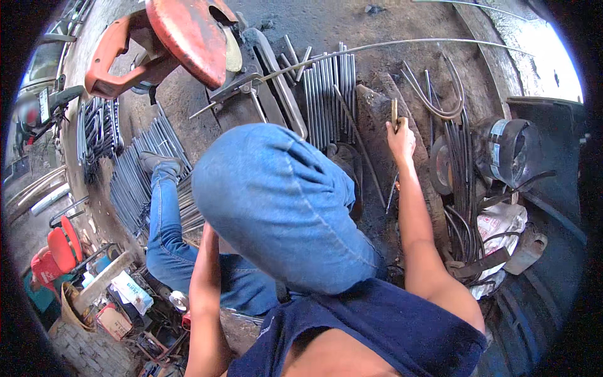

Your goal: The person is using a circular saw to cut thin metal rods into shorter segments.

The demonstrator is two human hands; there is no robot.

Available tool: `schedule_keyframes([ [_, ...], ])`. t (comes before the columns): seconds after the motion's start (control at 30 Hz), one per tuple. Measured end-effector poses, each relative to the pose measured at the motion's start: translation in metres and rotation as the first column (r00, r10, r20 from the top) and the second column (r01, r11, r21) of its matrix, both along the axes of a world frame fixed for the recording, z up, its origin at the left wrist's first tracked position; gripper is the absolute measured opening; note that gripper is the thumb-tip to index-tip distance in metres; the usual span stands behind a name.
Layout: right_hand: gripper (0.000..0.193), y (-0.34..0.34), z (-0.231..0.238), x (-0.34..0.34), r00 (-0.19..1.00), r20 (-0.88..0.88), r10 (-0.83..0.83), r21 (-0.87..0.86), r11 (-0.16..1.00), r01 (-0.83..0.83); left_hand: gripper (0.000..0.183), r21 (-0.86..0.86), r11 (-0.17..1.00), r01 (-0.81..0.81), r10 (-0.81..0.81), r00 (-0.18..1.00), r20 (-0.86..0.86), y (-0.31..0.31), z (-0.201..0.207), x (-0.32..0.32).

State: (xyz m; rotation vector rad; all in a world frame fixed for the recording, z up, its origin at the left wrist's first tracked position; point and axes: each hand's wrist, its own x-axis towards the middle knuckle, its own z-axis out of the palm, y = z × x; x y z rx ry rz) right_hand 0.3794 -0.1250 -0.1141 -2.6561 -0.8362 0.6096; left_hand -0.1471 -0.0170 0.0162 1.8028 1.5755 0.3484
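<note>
Right hand (pixel 402 139): fingers closed around a short, narrow, brass-coloured bar (pixel 394 112), positioned over the long, brown, worn slab (pixel 375 108); contact undetermined. Left hand: hidden behind the blue denim knee (pixel 264 182), grip undetermined. Advisable: firm hold, fingertips behind the free end.

The cut-off machine (pixel 188 41) stands at the far left. The long rod (pixel 402 43) extends from the machine across the far side to the right. The rod row (pixel 320 94) lies right of the machine; the rod stack (pixel 135 182) lies left of the knee (pixel 270 201). The right grip (pixel 402 139), containing the short bar (pixel 394 112), is over the slab (pixel 377 103). The bent rod (pixel 448 117) lies farther right. The sack (pixel 502 226) lies nearer than the drum (pixel 512 151), both at right. The basket (pixel 69 308) is near left.
</note>
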Motion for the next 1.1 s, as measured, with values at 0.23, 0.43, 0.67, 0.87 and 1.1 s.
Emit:
schedule_keyframes([
  [0.23,0.043,-0.001,0.006,-0.005,0.987,0.108,-0.120,0.125,0.986,0.107,0.039,0.024,0.997,-0.069,0.069,0.997,0.032,0.004,-0.003,0.015],
  [0.43,0.028,0.001,-0.012,-0.043,0.977,-0.060,0.206,0.312,0.933,-0.178,0.041,0.144,0.989,-0.014,0.009,0.999,0.038,0.011,0.008,0.028],
  [0.67,0.023,-0.014,-0.050,-0.083,0.933,-0.029,0.359,-0.013,0.933,-0.360,0.049,-0.031,0.990,-0.139,0.137,0.989,-0.062,0.015,-0.003,0.030],
  [0.87,0.021,-0.015,-0.064,-0.071,0.939,-0.011,0.344,0.080,0.936,-0.342,0.049,-0.180,0.966,-0.188,0.196,0.980,0.029,0.009,0.003,0.030],
  [1.1,0.019,-0.021,-0.050,-0.067,0.947,-0.133,0.293,0.288,0.925,-0.246,0.050,-0.535,0.809,-0.245,0.439,0.856,0.272,-0.043,0.073,0.022],
])
